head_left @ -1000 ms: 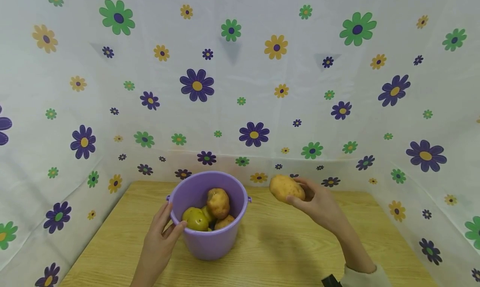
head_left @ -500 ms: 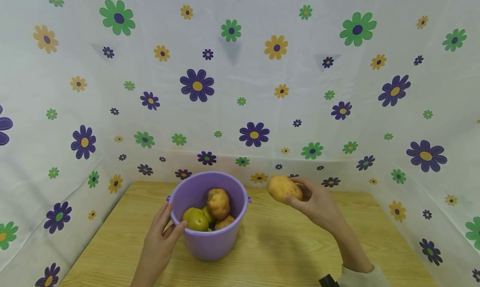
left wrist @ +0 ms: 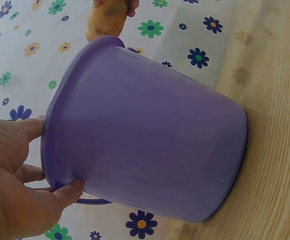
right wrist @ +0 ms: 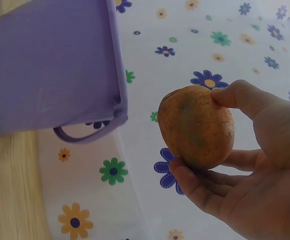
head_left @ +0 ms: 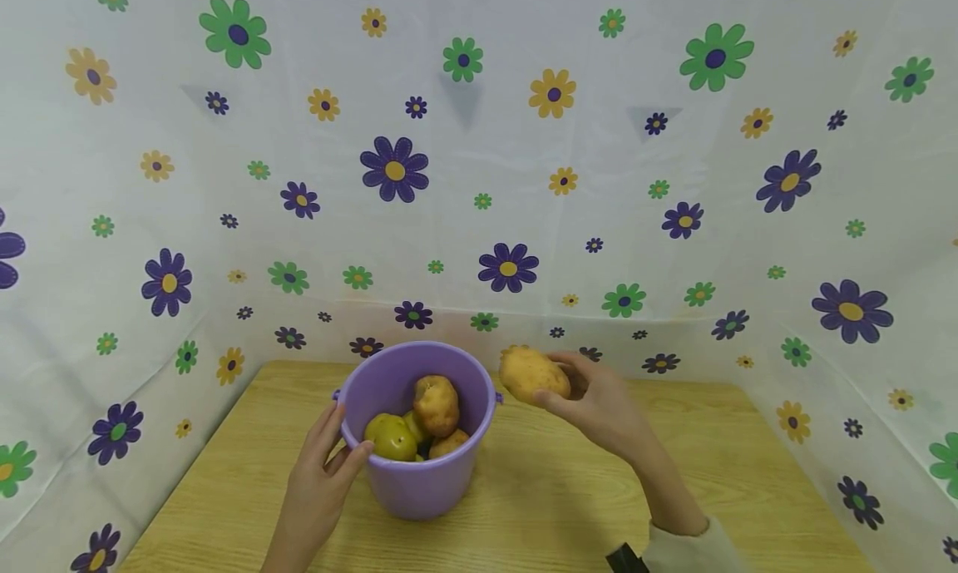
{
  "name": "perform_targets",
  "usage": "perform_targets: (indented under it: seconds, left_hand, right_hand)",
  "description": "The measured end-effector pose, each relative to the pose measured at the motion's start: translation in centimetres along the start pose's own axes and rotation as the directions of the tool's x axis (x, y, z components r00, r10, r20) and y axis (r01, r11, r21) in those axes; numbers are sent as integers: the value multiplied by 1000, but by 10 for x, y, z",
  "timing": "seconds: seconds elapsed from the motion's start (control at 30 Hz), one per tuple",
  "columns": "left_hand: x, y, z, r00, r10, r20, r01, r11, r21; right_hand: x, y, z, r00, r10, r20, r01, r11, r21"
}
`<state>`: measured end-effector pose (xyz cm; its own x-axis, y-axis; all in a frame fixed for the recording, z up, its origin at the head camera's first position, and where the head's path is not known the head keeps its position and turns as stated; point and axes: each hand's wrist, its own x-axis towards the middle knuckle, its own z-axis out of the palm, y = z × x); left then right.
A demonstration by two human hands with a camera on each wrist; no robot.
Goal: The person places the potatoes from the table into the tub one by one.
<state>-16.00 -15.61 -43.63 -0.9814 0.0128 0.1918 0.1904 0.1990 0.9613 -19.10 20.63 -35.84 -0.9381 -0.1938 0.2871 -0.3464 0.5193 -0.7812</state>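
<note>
A purple bucket (head_left: 419, 490) stands upright on the table, holding several items. Inside it, a brown potato (head_left: 436, 406) leans on top, beside a shiny yellow-green round fruit or vegetable (head_left: 390, 437) whose kind I cannot tell. Another potato (head_left: 449, 443) lies partly hidden below. My left hand (head_left: 318, 477) holds the bucket's near-left rim, thumb and fingers spread along it, as the left wrist view also shows. Right of the bucket and above the table, my right hand (head_left: 599, 402) grips a potato (head_left: 533, 373) between thumb and fingers. That potato (right wrist: 195, 127) is apart from the bucket in the right wrist view.
The wooden table (head_left: 584, 506) extends on both sides of the bucket. A white flowered curtain (head_left: 479, 224) closes off the back and sides. The bucket's handle (right wrist: 92, 134) hangs down along its outside.
My right hand has carried the potato leftward, nearer to the bucket's right rim. The left hand and the bucket have stayed in place.
</note>
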Motion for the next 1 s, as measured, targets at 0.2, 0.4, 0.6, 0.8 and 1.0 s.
perform_targets:
  seconds: [0.2,0.4,0.6,0.8,1.0]
  left_hand:
    - [0,0,0,1000,5,2,-5,1000,2]
    - [-1,0,0,1000,1,1,-1,1000,14]
    - [-1,1,1,1000,-8,7,8,1000,-2]
    - [-1,2,1,1000,0,3,0,1000,7]
    - [-1,2,1,1000,3,0,-3,1000,29]
  right_hand:
    - [5,-7,15,1000,-10,0,10,1000,1]
    - [10,-15,31,998,-56,29,55,998,35]
    - [14,-21,44,994,-92,55,90,995,48]
    - [17,-29,56,992,-92,90,89,995,41]
    - [19,-35,66,990,-88,106,88,996,5]
